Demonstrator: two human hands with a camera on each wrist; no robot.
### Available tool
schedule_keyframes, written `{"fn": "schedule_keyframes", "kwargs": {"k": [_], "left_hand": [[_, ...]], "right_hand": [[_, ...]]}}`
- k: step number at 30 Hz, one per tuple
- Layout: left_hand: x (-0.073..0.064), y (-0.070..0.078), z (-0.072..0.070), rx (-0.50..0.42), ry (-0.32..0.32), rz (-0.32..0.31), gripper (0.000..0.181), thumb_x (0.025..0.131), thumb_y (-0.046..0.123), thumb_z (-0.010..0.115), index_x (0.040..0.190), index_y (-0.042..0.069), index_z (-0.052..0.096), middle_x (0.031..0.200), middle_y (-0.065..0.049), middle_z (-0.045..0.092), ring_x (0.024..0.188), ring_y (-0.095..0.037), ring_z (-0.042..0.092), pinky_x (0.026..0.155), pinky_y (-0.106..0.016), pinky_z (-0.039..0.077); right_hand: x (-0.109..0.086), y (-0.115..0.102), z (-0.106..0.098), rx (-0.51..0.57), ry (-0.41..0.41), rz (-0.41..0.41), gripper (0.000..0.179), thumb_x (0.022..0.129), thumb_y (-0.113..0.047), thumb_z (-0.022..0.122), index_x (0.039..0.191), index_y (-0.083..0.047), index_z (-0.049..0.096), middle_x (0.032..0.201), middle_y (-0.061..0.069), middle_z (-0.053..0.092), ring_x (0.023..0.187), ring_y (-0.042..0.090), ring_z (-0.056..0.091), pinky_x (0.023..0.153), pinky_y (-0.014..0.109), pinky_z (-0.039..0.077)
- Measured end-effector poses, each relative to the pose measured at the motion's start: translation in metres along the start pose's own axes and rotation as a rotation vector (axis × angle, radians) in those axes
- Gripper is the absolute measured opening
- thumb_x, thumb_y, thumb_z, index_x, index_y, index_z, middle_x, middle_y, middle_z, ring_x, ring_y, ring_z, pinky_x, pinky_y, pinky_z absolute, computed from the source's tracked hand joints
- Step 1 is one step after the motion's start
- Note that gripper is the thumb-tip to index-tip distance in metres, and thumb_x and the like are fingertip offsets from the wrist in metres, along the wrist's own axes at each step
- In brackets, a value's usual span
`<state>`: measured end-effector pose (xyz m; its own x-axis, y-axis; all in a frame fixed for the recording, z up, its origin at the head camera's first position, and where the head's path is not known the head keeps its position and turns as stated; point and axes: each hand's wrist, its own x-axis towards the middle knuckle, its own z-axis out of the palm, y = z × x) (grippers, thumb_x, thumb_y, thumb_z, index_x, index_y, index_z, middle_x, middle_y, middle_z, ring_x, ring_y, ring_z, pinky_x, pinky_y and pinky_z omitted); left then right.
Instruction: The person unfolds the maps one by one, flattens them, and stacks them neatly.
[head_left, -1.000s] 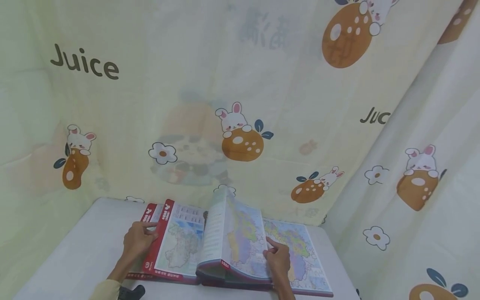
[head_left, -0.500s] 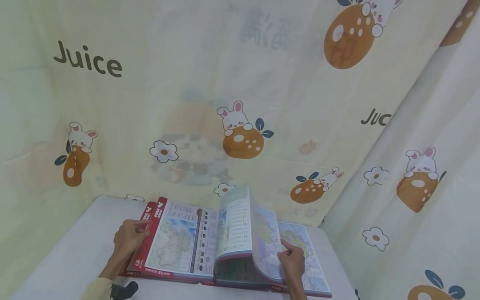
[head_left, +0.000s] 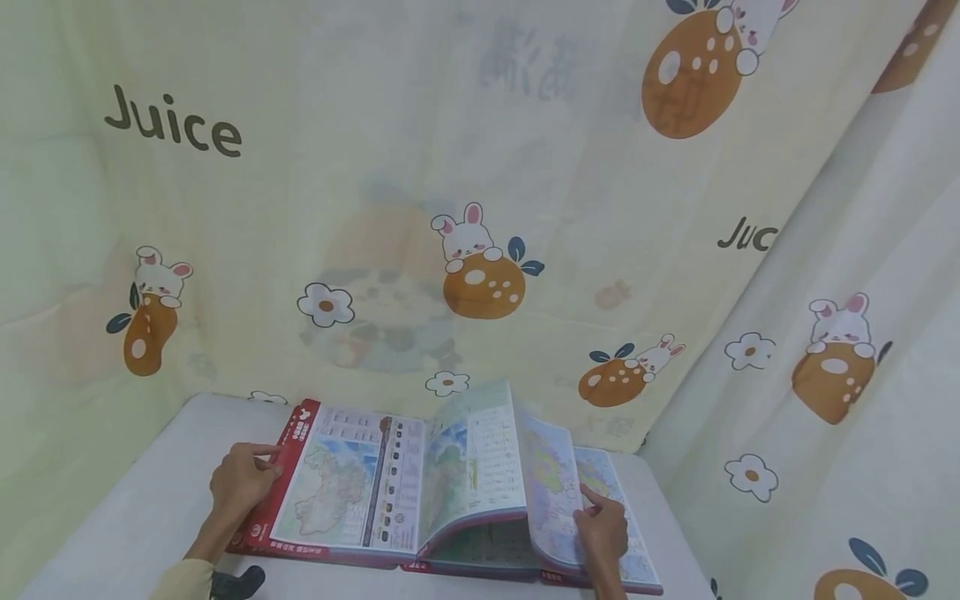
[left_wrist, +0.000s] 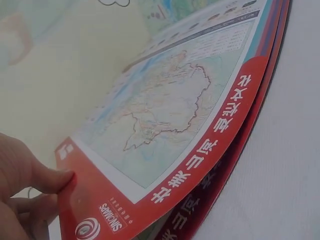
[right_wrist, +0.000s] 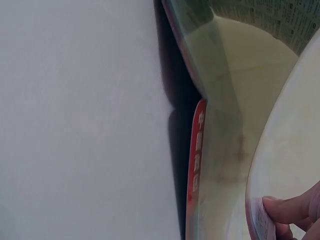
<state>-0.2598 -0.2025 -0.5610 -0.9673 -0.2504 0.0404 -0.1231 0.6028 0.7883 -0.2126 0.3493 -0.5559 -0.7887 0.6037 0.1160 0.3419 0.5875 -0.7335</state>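
Observation:
A folding map (head_left: 337,483) with a red border lies spread on the white table, its left panel showing a pale relief map. My left hand (head_left: 243,479) pinches the red left edge; in the left wrist view the thumb (left_wrist: 55,180) presses on the panel's corner. The middle panel (head_left: 472,458) bends upward in an arch. My right hand (head_left: 602,533) grips the edge of a lifted map panel (head_left: 555,483) at the right. In the right wrist view, thumb and fingers pinch that curved edge (right_wrist: 255,200). Another map panel (head_left: 611,475) lies flat beneath it.
The white table (head_left: 142,492) runs up to a pale curtain (head_left: 262,208) printed with rabbits and orange fruit. A second curtain side (head_left: 840,500) hangs close on the right. A black strap piece (head_left: 240,582) sits on the left wrist.
My left hand has moved left, drawing the left panel with it over the layer below. My right hand has moved right with its panel, and the raised middle fold has spread wider.

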Motion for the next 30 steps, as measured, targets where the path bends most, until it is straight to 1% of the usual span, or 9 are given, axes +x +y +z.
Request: {"fn": "schedule_keyframes", "kwargs": {"k": [5, 8, 12, 16, 21, 26, 30], "left_hand": [[-0.002, -0.003, 0.001, 0.029, 0.027, 0.007, 0.043, 0.096, 0.010, 0.077, 0.131, -0.013, 0.069, 0.108, -0.035, 0.077, 0.077, -0.036, 0.076, 0.069, -0.044, 0.056], [-0.001, -0.004, 0.001, 0.033, 0.020, 0.002, 0.043, 0.096, 0.009, 0.077, 0.131, -0.014, 0.069, 0.107, -0.036, 0.077, 0.077, -0.036, 0.075, 0.069, -0.044, 0.056], [0.001, -0.005, 0.001, 0.036, 0.005, -0.010, 0.043, 0.096, 0.008, 0.077, 0.131, -0.014, 0.068, 0.107, -0.036, 0.076, 0.078, -0.038, 0.075, 0.070, -0.046, 0.055], [0.002, -0.005, 0.000, 0.040, 0.021, -0.019, 0.043, 0.096, 0.009, 0.076, 0.132, -0.014, 0.069, 0.109, -0.036, 0.076, 0.080, -0.040, 0.076, 0.071, -0.047, 0.057], [0.004, -0.007, 0.001, 0.044, 0.038, -0.006, 0.044, 0.096, 0.011, 0.076, 0.132, -0.014, 0.068, 0.111, -0.037, 0.076, 0.081, -0.041, 0.077, 0.071, -0.047, 0.058], [0.003, -0.008, 0.002, 0.041, 0.032, -0.015, 0.044, 0.095, 0.009, 0.076, 0.131, -0.015, 0.068, 0.110, -0.037, 0.076, 0.081, -0.041, 0.077, 0.073, -0.050, 0.058], [0.003, -0.007, 0.003, 0.048, 0.026, -0.015, 0.043, 0.096, 0.008, 0.076, 0.131, -0.015, 0.068, 0.110, -0.037, 0.076, 0.079, -0.039, 0.076, 0.072, -0.048, 0.056]], "right_hand": [[0.003, 0.008, -0.004, -0.032, 0.023, -0.009, 0.057, 0.078, 0.003, 0.072, 0.133, -0.008, 0.075, 0.090, 0.016, 0.074, 0.074, 0.029, 0.063, 0.066, 0.039, 0.041], [0.007, 0.012, -0.005, -0.048, 0.041, -0.008, 0.056, 0.078, 0.005, 0.072, 0.132, -0.007, 0.075, 0.088, 0.017, 0.073, 0.073, 0.030, 0.063, 0.066, 0.039, 0.040], [0.014, 0.018, -0.006, -0.066, 0.051, -0.009, 0.054, 0.080, 0.005, 0.072, 0.132, -0.006, 0.075, 0.083, 0.015, 0.071, 0.068, 0.027, 0.059, 0.063, 0.037, 0.038], [0.021, 0.024, -0.008, -0.091, 0.044, -0.035, 0.055, 0.080, 0.004, 0.069, 0.134, -0.006, 0.075, 0.082, 0.015, 0.072, 0.065, 0.026, 0.058, 0.059, 0.036, 0.038], [0.030, 0.033, -0.013, -0.114, 0.064, -0.075, 0.056, 0.078, 0.004, 0.066, 0.132, -0.007, 0.076, 0.084, 0.017, 0.074, 0.065, 0.029, 0.062, 0.055, 0.037, 0.040], [0.039, 0.044, -0.017, -0.139, 0.077, -0.063, 0.057, 0.076, 0.002, 0.063, 0.131, -0.008, 0.076, 0.080, 0.016, 0.071, 0.065, 0.030, 0.060, 0.055, 0.038, 0.039], [0.044, 0.051, -0.019, -0.156, 0.082, -0.064, 0.056, 0.078, 0.002, 0.062, 0.131, -0.009, 0.077, 0.076, 0.015, 0.070, 0.064, 0.030, 0.059, 0.055, 0.038, 0.038]]}}
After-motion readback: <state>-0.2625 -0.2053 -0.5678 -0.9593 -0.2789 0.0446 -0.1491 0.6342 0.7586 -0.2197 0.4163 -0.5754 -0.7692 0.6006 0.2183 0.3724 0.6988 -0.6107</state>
